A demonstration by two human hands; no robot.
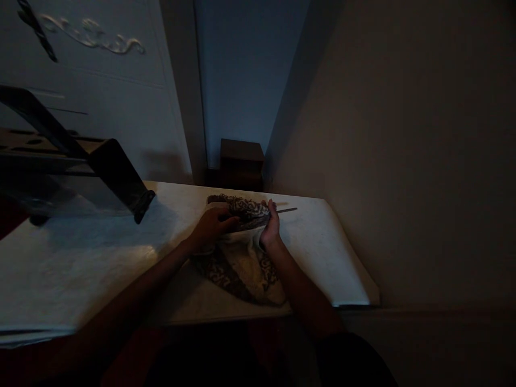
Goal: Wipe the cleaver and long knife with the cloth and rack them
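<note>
Table (100, 258): white, in a dim room, wall just right.
Left hand (209, 230): fingers curled on patterned cloth (242, 269).
Right hand (271, 228): grips the cloth edge, thin tool (287, 210) beyond.

My bare left forearm runs up from the lower left, wrist bent slightly inward; my left hand (209, 228) lies palm down, knuckles up, fingers curled and pinching something under their tips; my right forearm comes up from the lower middle, its dark sleeve ending near the elbow; my right hand (271, 228) stands on its edge, palm facing my left fingers, thumb up, fingers wrapped closed; both hands sit close, fingertips nearly meeting.
</note>
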